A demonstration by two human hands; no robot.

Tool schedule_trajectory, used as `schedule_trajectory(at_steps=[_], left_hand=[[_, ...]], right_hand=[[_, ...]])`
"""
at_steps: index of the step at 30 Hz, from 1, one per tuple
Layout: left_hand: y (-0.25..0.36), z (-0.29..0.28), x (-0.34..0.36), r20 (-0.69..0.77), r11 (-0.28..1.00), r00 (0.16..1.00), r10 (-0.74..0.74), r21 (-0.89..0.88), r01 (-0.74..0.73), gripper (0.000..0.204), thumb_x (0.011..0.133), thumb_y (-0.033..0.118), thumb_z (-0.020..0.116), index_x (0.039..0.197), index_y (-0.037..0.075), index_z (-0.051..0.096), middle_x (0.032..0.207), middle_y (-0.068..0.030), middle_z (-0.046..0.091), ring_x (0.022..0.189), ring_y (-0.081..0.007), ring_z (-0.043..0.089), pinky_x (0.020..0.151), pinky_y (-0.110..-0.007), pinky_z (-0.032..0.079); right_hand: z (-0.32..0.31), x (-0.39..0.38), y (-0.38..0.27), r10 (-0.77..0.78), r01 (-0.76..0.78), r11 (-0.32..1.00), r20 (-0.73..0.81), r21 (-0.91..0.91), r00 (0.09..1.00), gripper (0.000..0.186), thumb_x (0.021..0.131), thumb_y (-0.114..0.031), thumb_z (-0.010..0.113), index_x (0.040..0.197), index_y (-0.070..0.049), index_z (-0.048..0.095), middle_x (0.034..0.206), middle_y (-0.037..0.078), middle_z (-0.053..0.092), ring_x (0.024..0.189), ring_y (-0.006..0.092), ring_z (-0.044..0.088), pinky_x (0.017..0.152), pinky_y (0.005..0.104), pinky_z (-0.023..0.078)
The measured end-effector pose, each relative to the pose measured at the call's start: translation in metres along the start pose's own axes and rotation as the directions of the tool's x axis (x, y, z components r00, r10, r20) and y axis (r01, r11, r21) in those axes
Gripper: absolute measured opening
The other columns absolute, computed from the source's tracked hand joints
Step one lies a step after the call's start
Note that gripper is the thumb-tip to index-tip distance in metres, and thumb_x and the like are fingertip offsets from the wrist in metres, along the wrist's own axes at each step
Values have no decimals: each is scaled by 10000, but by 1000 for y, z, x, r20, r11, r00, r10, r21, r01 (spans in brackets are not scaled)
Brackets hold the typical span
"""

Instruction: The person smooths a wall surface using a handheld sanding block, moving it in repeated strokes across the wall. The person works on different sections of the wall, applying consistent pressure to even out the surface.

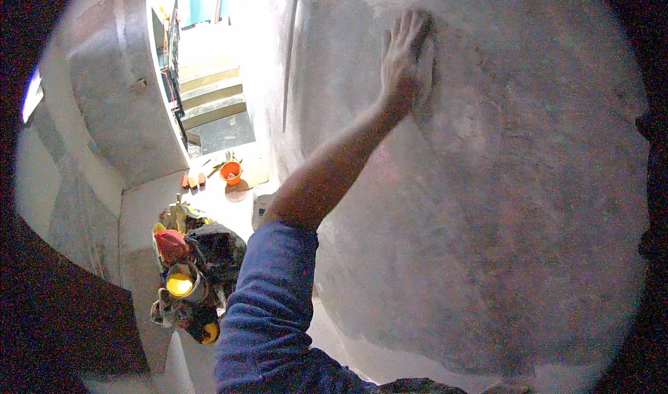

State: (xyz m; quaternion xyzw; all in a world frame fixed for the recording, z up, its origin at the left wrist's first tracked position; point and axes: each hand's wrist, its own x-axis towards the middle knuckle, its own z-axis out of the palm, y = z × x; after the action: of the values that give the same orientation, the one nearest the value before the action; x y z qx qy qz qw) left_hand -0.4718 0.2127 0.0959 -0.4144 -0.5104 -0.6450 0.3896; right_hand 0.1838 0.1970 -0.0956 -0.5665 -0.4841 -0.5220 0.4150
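- Grey wall [501,178], mottled with paler patches: the thing being handled, filling the view from 12 round to 5 o'clock.
- Second grey wall [115,109], at 10 o'clock, bent by the lens, with a small dark fitting [140,86] on it.
- Blue sleeve [275,303], at 7 o'clock, covering the left upper arm; the bare forearm [330,161] slants from it up toward 1 o'clock.
- Bright opening [205,43], between 10 and 11 o'clock, with pale steps [211,98] inside it.
- Heap of gear [216,248], at 8 o'clock on the floor, its dark parts hard to make out.
- Left hand [406,54], at 1 o'clock, laid on the grey wall, back toward the camera, fingers spread and pointing up; whether anything lies under the palm I cannot tell.
- Bucket [179,285] with a bright yellow inside, at 8 o'clock in the heap.
- Red cloth-like item [170,245], just beyond the bucket.
- Orange bowl [231,173], at 9 o'clock, something pale inside.
- Small red-orange pieces [193,181], just left of the bowl.
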Motion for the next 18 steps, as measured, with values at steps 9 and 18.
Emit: schedule_trajectory(at_steps=[9,18], left_hand=[[-128,1,50,-96,999,995,27,32,-24,558,1087,295,383,1536,-37,387,1627,-214,359,1524,-356,303,1251,-393,232],[-154,1,107,260,663,921,-290,-639,389,588,1067,402,452,1552,77,390,1462,-110,513,1343,-246,484,1151,-364,365]], right_hand=[[-33,-2,8,79,-79,997,-21,25,997,444,1094,-243,389,1480,-28,435,1480,256,509,1384,472,475,1114,684,351],[-35,26,-10,-301,192,856,-159,-481,940,458,1066,-166,501,1494,-29,411,1295,250,653,1194,406,657,1006,558,494]])
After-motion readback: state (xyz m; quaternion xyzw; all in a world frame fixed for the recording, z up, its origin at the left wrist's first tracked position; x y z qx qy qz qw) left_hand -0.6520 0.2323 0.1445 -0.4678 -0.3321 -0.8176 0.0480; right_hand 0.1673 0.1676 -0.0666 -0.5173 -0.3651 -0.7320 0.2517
